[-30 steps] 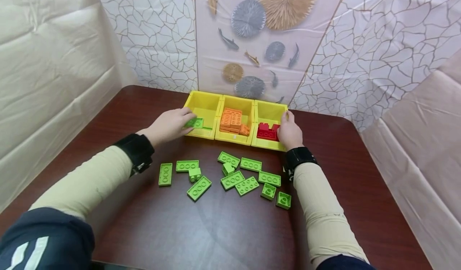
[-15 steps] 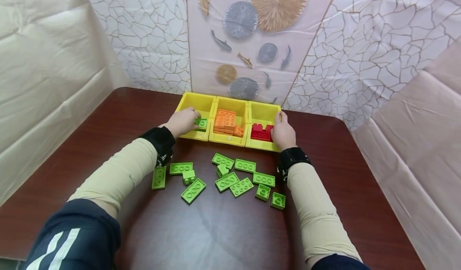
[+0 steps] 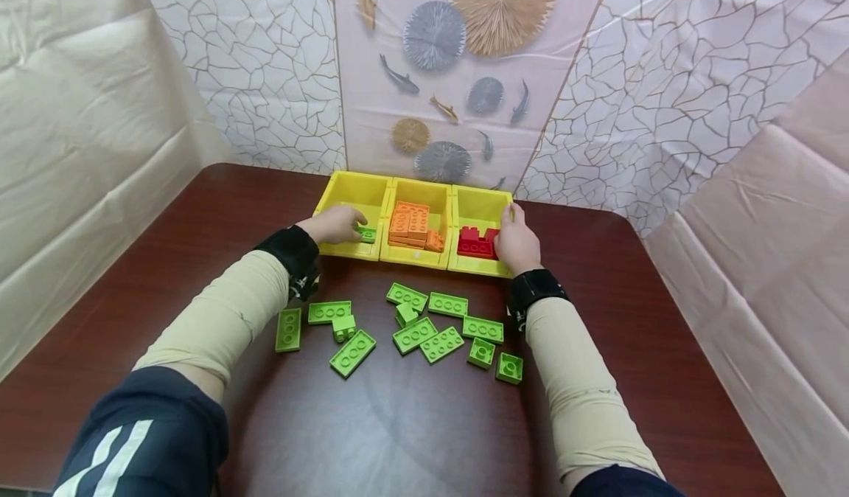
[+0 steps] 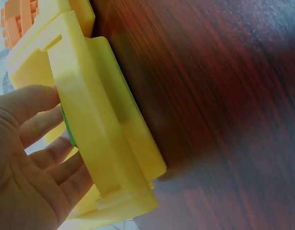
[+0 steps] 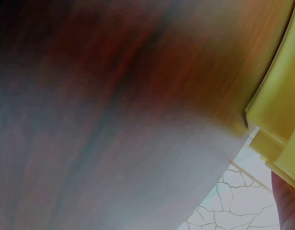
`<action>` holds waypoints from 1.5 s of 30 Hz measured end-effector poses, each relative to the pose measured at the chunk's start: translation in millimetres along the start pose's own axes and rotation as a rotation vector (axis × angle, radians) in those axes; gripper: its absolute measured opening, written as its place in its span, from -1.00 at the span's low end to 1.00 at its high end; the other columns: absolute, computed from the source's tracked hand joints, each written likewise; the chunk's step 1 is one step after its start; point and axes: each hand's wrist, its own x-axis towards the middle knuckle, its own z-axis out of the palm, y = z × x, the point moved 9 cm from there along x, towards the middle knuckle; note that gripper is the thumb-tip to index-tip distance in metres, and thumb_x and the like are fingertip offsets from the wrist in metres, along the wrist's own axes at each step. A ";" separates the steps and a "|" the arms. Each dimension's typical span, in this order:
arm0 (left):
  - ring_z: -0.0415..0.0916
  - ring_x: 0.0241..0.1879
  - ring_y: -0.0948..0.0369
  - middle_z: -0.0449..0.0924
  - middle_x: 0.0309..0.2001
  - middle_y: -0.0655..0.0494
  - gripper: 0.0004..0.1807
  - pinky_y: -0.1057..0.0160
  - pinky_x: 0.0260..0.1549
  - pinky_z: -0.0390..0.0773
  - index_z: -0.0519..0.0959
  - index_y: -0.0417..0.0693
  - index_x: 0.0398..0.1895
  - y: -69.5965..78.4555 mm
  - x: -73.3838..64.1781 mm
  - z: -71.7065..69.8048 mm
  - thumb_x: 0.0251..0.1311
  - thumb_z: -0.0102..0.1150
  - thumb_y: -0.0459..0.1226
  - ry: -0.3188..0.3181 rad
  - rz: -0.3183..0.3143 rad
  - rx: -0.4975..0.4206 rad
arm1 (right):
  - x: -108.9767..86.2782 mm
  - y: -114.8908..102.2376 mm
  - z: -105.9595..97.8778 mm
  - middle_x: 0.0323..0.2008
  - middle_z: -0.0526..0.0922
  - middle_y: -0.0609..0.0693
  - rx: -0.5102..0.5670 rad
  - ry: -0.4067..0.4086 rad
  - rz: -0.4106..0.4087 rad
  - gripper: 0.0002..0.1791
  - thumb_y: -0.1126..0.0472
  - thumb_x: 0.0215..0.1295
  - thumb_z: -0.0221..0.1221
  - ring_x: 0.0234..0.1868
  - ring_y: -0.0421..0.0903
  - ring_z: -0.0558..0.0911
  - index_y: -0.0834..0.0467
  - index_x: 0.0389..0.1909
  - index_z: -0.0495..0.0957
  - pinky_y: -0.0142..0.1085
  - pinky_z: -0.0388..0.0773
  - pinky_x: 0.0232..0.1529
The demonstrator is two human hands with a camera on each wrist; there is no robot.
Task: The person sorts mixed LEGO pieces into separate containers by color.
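Note:
A yellow three-compartment bin [image 3: 414, 256] stands at the back of the table. My left hand [image 3: 334, 224] reaches into its left compartment, next to a green brick [image 3: 367, 235] on the floor there. In the left wrist view the fingers of that hand [image 4: 28, 153] are spread behind the front wall, and a sliver of green brick [image 4: 67, 125] shows past them; the fingertips are partly hidden. My right hand [image 3: 519, 242] grips the bin's right end wall. Orange bricks [image 3: 410, 223] fill part of the middle compartment, and red bricks [image 3: 474, 243] lie in the right one.
Several green bricks [image 3: 441, 344] are scattered over the dark wooden table [image 3: 371, 423] in front of the bin, some long, some small and square. A patterned cloth wall [image 3: 424, 113] rises directly behind the bin.
My left hand has moved right and down into the left compartment, and the green brick beside it sits lower. My right hand keeps its hold on the bin. The head view has shifted slightly.

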 end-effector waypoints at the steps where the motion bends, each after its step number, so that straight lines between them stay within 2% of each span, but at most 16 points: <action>1: 0.41 0.08 -0.08 0.48 0.07 -0.26 -0.55 0.03 0.08 0.35 0.46 -0.40 0.10 -2.6 0.0 1.4 0.13 0.10 -0.37 -0.006 -0.005 -0.024 | -0.1 -0.8 0.1 0.36 0.04 0.22 0.001 0.001 0.001 -0.34 0.27 0.33 0.00 -0.43 0.08 0.52 0.36 0.38 0.02 -0.10 0.53 -0.24; 2: 0.44 0.04 -0.07 0.50 0.04 -0.26 -0.55 0.05 0.03 0.39 0.47 -0.39 0.08 -5.5 0.6 2.1 0.11 0.11 -0.35 0.007 0.007 -0.040 | -0.3 -1.5 0.1 0.36 0.05 0.22 0.004 0.003 0.003 -0.34 0.27 0.33 0.01 -0.42 0.09 0.52 0.35 0.38 0.02 -0.10 0.53 -0.22; 5: 0.44 0.05 -0.06 0.50 0.05 -0.25 -0.54 0.06 0.03 0.40 0.46 -0.37 0.10 -13.6 0.3 5.5 0.12 0.11 -0.34 0.002 -0.018 -0.099 | 0.0 -3.4 0.1 0.36 0.05 0.21 0.013 0.008 0.003 -0.34 0.27 0.33 0.01 -0.41 0.09 0.51 0.35 0.38 0.03 -0.09 0.53 -0.21; 9: 0.38 0.11 -0.09 0.46 0.09 -0.28 -0.52 0.02 0.09 0.34 0.40 -0.38 0.17 -19.2 -3.9 9.2 0.17 0.05 -0.35 -0.013 -0.051 -0.150 | 1.4 -5.6 1.2 0.36 0.05 0.21 0.017 0.014 -0.011 -0.35 0.27 0.32 0.02 -0.44 0.09 0.50 0.34 0.38 0.05 -0.10 0.53 -0.25; 18: 0.37 0.11 -0.11 0.44 0.09 -0.30 -0.54 0.00 0.07 0.35 0.38 -0.36 0.19 -19.8 -10.6 11.9 0.24 -0.04 -0.32 0.018 -0.013 -0.165 | 5.6 -6.0 6.4 0.36 0.03 0.21 0.032 0.005 -0.001 -0.32 0.25 0.31 0.05 -0.40 0.10 0.51 0.33 0.39 0.03 -0.07 0.52 -0.21; 26: 0.36 0.12 -0.06 0.44 0.12 -0.23 -0.55 0.01 0.11 0.30 0.40 -0.28 0.19 -22.6 -15.3 16.9 0.26 -0.12 -0.29 0.023 -0.083 -0.110 | 5.8 -9.3 10.5 0.36 0.03 0.21 0.041 0.002 -0.007 -0.32 0.25 0.31 0.04 -0.38 0.10 0.51 0.33 0.39 0.04 -0.07 0.52 -0.21; 30: 0.32 0.16 -0.04 0.42 0.14 -0.22 -0.56 0.01 0.15 0.26 0.39 -0.29 0.19 -21.3 -17.8 15.5 0.30 -0.12 -0.27 0.058 -0.057 -0.057 | 5.2 -10.8 10.3 0.36 0.03 0.21 0.038 0.002 -0.010 -0.33 0.26 0.31 0.03 -0.39 0.10 0.51 0.34 0.39 0.04 -0.07 0.53 -0.20; 34: 0.25 0.20 -0.06 0.35 0.18 -0.23 -0.57 0.00 0.17 0.22 0.37 -0.29 0.21 -11.7 -34.4 7.5 0.34 -0.11 -0.26 0.118 0.006 0.002 | 5.3 -9.8 10.1 0.36 0.02 0.21 0.038 -0.005 -0.007 -0.32 0.26 0.32 0.03 -0.38 0.10 0.51 0.33 0.39 0.02 -0.08 0.52 -0.20; 39: 0.31 0.11 0.00 0.35 0.14 -0.16 -0.59 0.02 0.11 0.30 0.41 -0.23 0.18 -5.8 -71.5 -1.3 0.30 -0.02 -0.26 0.198 0.079 0.063 | 6.1 -8.6 10.3 0.36 0.02 0.21 0.052 -0.014 -0.007 -0.31 0.26 0.32 0.03 -0.36 0.11 0.51 0.33 0.40 0.01 -0.06 0.52 -0.17; 42: 0.36 0.02 0.03 0.40 0.07 -0.13 -0.62 0.03 0.05 0.37 0.45 -0.22 0.13 -9.6 -90.5 -2.0 0.27 0.04 -0.28 0.205 0.105 0.088 | 5.9 -5.8 8.5 0.36 0.03 0.23 0.047 -0.007 -0.017 -0.32 0.26 0.32 0.02 -0.38 0.13 0.51 0.34 0.39 0.02 -0.05 0.52 -0.20; 45: 0.39 -0.05 0.05 0.41 0.03 -0.11 -0.63 0.03 0.00 0.41 0.47 -0.20 0.11 -14.8 -102.0 -1.4 0.25 0.06 -0.29 0.190 0.104 0.102 | 5.0 0.6 4.9 0.35 0.04 0.24 0.032 0.008 -0.008 -0.33 0.26 0.31 0.02 -0.40 0.14 0.51 0.35 0.38 0.03 -0.04 0.52 -0.24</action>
